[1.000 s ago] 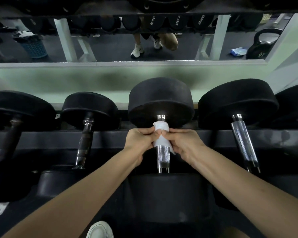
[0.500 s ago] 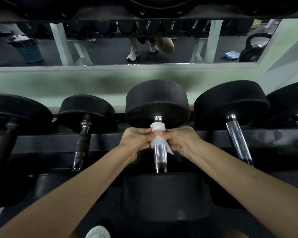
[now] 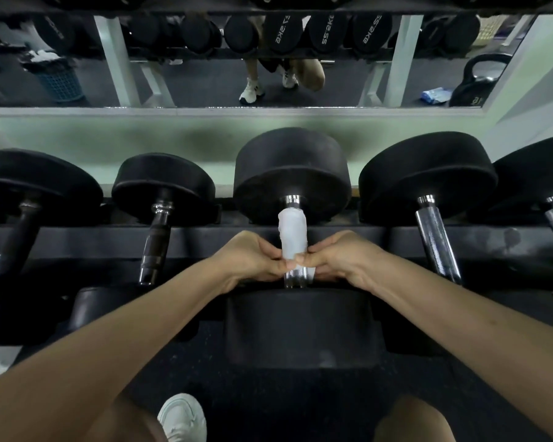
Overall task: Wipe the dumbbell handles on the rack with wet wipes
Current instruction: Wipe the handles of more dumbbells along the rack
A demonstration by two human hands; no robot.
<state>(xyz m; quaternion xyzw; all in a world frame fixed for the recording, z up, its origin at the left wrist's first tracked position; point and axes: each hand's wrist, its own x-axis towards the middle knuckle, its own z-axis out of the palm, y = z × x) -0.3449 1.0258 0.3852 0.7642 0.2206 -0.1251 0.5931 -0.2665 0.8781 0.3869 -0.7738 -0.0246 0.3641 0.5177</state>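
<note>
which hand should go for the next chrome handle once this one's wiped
Right, probably. The right hand sits beside the bare chrome handle; the left hand could keep the wet wipe pinched.

There is a single view, from a wide-angle camera worn on the person's head. It looks forward and steeply down, close over the lower tier of the dumbbell rack (image 3: 205, 240), so that both forearms run in from the bottom corners and a knee and a white shoe (image 3: 182, 416) show at the lower edge. The wide lens bends straight lines near the borders. At the top, a wall mirror (image 3: 205, 81) faces the camera and reflects the floor behind.
</note>
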